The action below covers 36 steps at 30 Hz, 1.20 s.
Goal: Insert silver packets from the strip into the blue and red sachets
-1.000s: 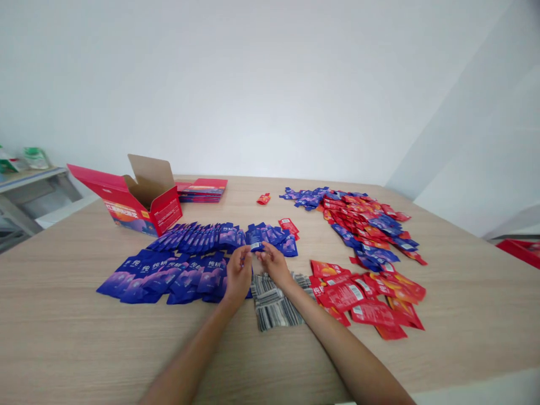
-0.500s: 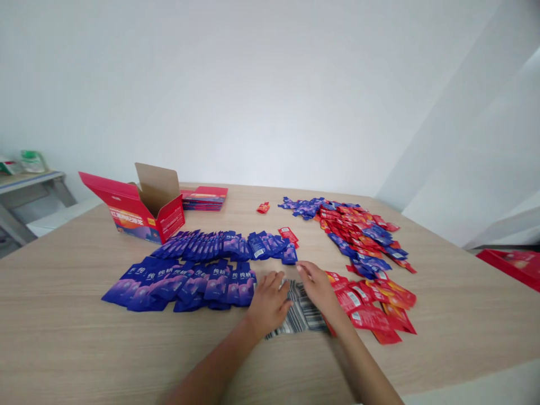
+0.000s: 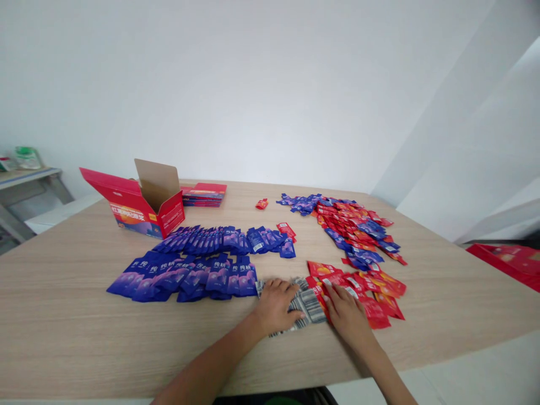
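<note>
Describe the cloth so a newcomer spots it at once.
On the table's near side, find the left hand. The cloth lies beneath it, between blue pouches and red pouches. Only it has grey, black and white stripes.

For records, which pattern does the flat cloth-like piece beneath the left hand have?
The piece has dark and light stripes; head view.

Single head-worn view from above near side of table (image 3: pixel 63 343), facing forward, down, toward wall (image 3: pixel 270 90)
</note>
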Available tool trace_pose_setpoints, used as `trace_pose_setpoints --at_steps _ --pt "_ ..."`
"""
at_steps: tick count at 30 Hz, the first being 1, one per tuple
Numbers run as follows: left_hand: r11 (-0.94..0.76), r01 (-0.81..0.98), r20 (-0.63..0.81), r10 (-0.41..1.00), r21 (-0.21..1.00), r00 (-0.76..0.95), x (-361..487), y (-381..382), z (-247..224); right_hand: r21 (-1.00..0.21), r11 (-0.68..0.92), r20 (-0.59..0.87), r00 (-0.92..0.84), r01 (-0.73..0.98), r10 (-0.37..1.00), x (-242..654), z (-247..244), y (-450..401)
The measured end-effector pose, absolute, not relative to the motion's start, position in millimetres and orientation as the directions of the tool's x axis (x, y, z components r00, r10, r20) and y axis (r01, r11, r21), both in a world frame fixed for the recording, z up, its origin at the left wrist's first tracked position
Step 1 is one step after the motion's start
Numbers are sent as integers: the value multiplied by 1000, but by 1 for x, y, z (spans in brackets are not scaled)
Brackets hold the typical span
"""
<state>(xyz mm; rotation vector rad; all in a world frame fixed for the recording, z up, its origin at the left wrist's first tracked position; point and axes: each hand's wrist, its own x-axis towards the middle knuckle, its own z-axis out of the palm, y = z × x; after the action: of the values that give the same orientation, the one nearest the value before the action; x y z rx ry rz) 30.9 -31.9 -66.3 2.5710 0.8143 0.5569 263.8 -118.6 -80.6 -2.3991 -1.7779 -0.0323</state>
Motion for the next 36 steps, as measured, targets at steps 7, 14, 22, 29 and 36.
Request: trace_pose_setpoints --at_steps 7,14,22,29,36 --pt "-736 410 263 610 539 748 28 -28 -67 -418 -49 -50 31 907 998 314 -59 -137" --pt "-773 487 241 605 406 759 29 -39 -61 -385 119 31 -117 915 993 359 -89 -142" --pt "-781 544 221 614 305 758 30 -39 -58 -404 52 60 -31 913 998 335 -80 -142" --pt "-749 604 193 658 274 728 31 -42 -55 -226 -19 -12 17 974 1000 308 -71 -147" --pt "-715 620 77 673 322 736 33 -41 -54 -199 -47 -5 47 979 999 334 -76 -112"
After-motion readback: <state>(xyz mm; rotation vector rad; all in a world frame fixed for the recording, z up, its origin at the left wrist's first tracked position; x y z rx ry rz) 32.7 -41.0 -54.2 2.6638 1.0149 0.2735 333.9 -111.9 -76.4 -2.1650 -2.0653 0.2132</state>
